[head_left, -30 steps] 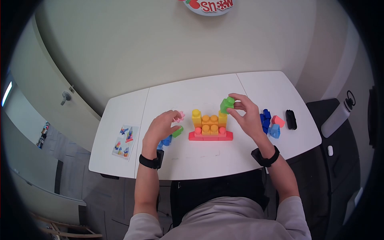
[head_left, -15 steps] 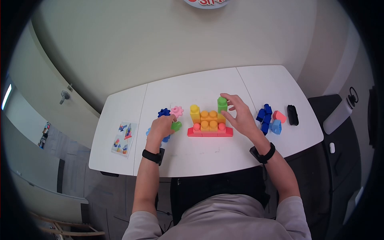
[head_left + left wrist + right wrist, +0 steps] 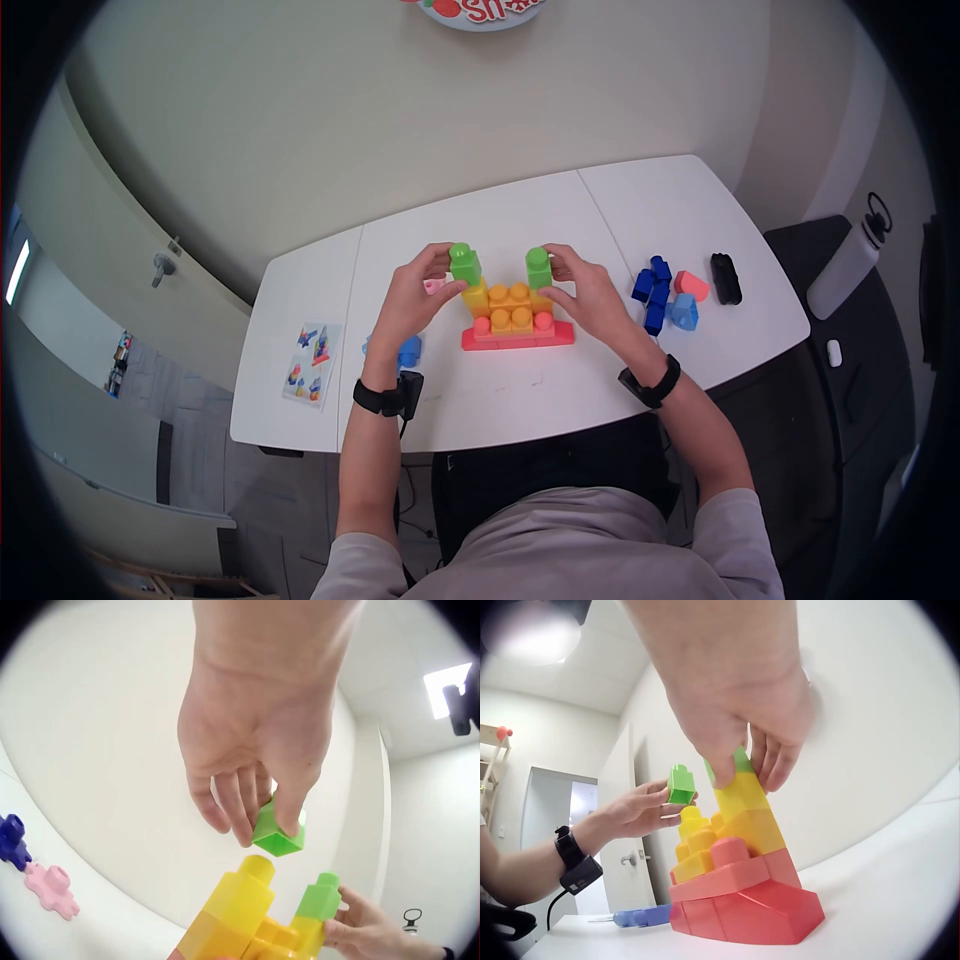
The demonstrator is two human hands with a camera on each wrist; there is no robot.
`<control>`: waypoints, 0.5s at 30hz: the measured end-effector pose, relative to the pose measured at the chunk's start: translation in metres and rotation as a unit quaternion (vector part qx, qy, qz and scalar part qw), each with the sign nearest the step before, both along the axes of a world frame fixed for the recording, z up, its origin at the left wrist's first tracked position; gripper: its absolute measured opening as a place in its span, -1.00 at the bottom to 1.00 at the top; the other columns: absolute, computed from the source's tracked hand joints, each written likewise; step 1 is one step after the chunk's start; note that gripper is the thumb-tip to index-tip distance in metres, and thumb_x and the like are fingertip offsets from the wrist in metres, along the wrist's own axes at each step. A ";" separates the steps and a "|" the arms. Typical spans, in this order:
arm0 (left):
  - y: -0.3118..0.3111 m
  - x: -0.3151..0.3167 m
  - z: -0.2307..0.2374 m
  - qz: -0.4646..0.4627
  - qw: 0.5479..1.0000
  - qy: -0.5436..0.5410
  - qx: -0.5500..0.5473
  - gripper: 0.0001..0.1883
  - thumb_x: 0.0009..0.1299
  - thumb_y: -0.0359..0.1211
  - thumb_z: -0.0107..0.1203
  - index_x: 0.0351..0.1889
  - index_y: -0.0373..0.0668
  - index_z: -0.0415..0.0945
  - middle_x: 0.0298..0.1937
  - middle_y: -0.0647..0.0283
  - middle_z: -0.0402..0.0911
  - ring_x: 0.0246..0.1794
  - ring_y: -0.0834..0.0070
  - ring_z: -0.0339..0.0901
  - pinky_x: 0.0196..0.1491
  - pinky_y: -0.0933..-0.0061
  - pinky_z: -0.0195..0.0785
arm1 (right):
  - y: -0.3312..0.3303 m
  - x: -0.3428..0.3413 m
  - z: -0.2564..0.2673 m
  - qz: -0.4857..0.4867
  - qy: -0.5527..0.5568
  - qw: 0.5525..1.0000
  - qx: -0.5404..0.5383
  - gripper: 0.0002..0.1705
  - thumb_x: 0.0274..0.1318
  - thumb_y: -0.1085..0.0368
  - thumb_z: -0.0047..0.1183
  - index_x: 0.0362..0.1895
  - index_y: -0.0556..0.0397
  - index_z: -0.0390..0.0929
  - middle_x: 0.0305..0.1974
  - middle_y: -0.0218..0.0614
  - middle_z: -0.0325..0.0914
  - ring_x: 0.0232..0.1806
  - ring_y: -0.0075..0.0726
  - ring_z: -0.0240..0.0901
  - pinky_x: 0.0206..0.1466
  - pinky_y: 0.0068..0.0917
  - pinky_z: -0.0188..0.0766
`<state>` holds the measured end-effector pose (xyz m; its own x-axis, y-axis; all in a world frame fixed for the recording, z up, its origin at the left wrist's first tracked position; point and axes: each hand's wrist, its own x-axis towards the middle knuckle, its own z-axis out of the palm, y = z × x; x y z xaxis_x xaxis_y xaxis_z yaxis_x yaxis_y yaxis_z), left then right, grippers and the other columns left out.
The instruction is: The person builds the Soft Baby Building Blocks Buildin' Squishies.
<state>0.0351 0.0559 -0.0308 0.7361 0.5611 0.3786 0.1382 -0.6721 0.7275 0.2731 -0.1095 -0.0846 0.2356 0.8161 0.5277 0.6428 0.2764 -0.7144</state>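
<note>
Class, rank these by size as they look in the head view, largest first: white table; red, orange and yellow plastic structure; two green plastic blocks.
1. White table
2. Plastic structure
3. Left green block and right green block: too alike to rank

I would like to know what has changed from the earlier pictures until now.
The left hand has lifted one green block from the table, up and to the right, above the left yellow column, not touching it. The right hand has lowered the other green block onto the right yellow column and pinches it there. The red base, dark blue blocks and black case stayed in place.
</note>
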 end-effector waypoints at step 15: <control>-0.008 -0.001 -0.016 0.042 0.993 0.089 0.062 -0.40 0.37 -0.42 0.39 0.35 -0.15 0.38 0.07 0.02 0.74 0.16 0.11 0.70 0.21 0.19 0.54 | -0.008 -0.007 0.004 -0.028 -0.003 1.000 0.002 -0.39 0.35 0.27 0.22 0.41 0.05 0.35 0.14 0.09 0.65 0.20 0.14 0.61 0.26 -0.11 0.55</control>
